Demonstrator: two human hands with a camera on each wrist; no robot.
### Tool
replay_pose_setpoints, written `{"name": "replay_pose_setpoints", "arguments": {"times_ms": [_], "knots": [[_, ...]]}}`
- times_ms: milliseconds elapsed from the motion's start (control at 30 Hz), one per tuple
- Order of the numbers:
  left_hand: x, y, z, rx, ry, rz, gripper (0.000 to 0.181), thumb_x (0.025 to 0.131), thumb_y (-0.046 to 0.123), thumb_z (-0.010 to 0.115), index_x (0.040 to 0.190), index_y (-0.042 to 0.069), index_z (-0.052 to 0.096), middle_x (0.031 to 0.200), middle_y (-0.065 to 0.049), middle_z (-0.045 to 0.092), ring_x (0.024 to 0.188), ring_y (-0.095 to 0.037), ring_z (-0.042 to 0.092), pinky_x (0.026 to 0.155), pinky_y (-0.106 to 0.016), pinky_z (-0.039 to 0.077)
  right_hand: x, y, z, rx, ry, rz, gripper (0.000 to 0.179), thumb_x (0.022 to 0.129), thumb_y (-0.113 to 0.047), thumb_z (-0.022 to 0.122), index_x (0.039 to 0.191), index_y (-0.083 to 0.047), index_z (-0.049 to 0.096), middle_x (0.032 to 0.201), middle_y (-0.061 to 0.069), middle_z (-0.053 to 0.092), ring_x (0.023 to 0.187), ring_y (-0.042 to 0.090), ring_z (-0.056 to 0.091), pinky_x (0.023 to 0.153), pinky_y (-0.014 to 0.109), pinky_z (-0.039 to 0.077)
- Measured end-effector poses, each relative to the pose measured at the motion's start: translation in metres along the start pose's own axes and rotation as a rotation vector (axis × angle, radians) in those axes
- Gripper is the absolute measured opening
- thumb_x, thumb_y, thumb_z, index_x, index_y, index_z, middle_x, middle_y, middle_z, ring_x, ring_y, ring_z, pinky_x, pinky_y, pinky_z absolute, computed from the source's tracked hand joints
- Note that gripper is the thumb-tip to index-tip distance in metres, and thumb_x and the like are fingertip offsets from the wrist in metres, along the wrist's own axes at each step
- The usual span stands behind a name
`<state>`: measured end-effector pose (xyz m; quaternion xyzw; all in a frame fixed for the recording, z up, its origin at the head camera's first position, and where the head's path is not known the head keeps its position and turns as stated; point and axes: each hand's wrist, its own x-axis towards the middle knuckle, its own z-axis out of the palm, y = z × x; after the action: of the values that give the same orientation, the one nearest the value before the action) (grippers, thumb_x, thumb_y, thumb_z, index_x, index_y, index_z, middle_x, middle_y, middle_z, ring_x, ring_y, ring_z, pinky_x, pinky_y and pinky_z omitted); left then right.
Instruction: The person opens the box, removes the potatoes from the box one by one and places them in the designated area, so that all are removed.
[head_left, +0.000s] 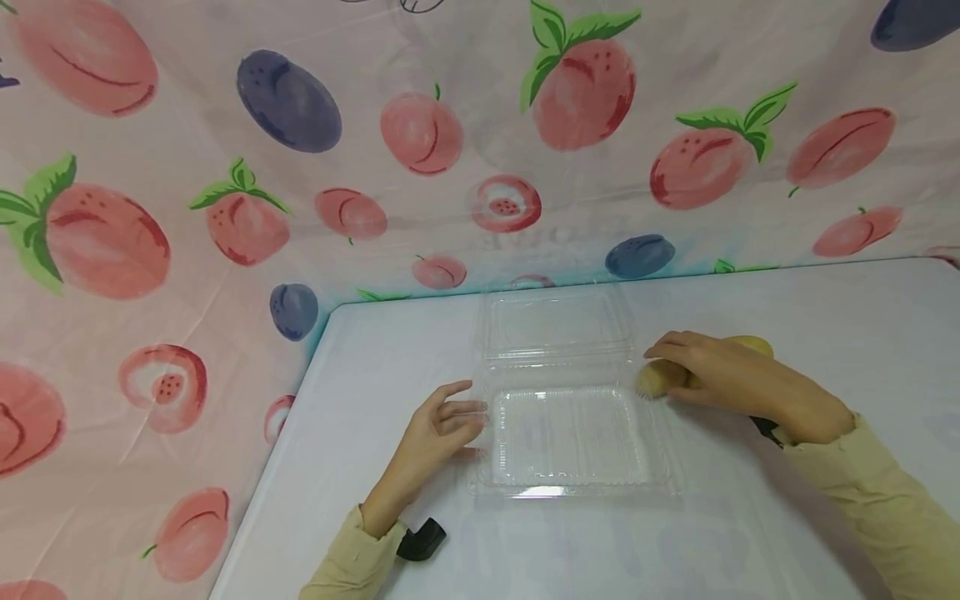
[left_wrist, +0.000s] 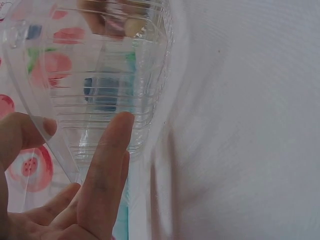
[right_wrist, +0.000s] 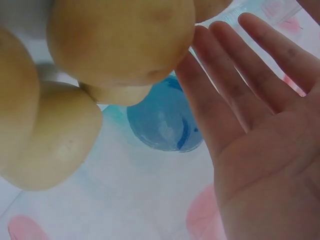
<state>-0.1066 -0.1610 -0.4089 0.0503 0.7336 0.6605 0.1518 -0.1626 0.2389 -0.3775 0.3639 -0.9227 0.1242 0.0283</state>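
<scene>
A clear plastic clamshell box [head_left: 570, 437] lies opened out on the white table, its lid [head_left: 558, 329] folded back away from me. My left hand [head_left: 431, 437] is at the box's left edge, fingers spread and relaxed; in the left wrist view its fingers [left_wrist: 107, 165] lie close along the ribbed clear wall. To the right of the box, my right hand [head_left: 723, 375] reaches over several yellow-brown potatoes [head_left: 660, 379]. Seen from the right wrist, its fingers are straight, with a fingertip beside a large potato [right_wrist: 122, 40]. Whether they touch cannot be told.
A white cloth covers the table [head_left: 750, 533]. Behind it and to the left hangs a pink curtain [head_left: 465, 50] printed with fruit. A black piece [head_left: 422, 540] sits at my left wrist.
</scene>
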Motion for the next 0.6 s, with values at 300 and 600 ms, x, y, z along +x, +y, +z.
{"name": "replay_pose_setpoints", "arguments": {"times_ms": [300, 600], "knots": [[0.0012, 0.0001, -0.0002, 0.002, -0.009, 0.006, 0.063, 0.093, 0.009, 0.069, 0.148, 0.006, 0.038, 0.134, -0.024, 0.057, 0.12, -0.037, 0.06, 0.08, -0.042, 0.062, -0.0014, -0.0029, -0.0022, -0.025, 0.066, -0.035, 0.042, 0.079, -0.012, 0.083, 0.116, -0.002, 0.067, 0.113, 0.008, 0.066, 0.102, 0.024, 0.065, 0.076, 0.037, 0.059], [0.0002, 0.0001, -0.0042, 0.011, 0.022, 0.004, 0.06, 0.093, 0.01, 0.068, 0.147, 0.007, 0.042, 0.133, -0.023, 0.059, 0.117, -0.035, 0.063, 0.083, -0.041, 0.061, -0.0035, -0.0077, -0.0049, -0.036, 0.121, -0.038, 0.044, 0.082, -0.014, 0.08, 0.121, -0.001, 0.065, 0.115, 0.009, 0.065, 0.095, 0.018, 0.065, 0.071, 0.034, 0.059]]}}
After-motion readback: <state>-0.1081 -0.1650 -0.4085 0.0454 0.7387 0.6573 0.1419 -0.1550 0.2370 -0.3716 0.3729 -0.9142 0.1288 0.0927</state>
